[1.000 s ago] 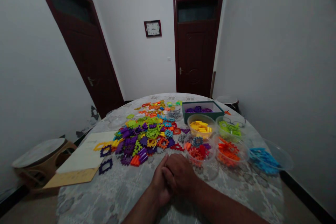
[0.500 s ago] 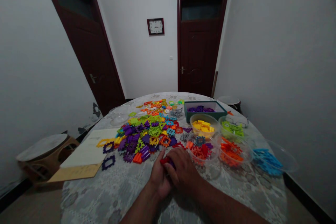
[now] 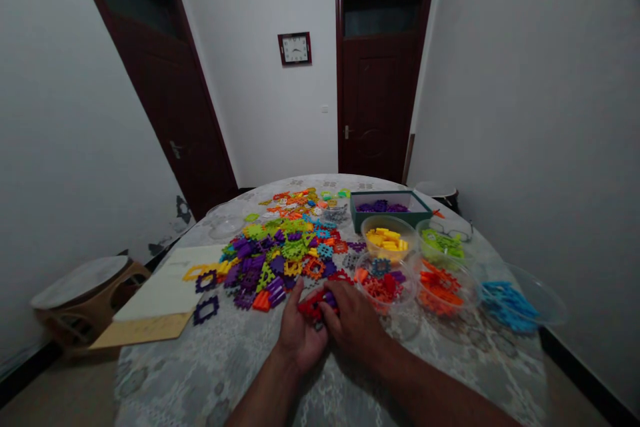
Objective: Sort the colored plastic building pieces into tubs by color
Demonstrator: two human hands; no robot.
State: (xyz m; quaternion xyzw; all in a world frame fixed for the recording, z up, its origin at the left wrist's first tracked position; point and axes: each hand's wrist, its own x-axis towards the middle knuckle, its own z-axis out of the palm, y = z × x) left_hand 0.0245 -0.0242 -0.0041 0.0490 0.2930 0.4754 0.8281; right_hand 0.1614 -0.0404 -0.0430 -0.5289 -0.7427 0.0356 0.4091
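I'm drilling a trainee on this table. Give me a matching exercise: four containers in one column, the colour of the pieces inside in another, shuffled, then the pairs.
Containers:
1. green box
2. bowl behind the red-piece bowl
3. bowl nearest the right table edge
4. bowl by the glasses

Colours:
A. blue
B. lime green
C. purple
D. yellow

Pairs: 1-C, 2-D, 3-A, 4-B
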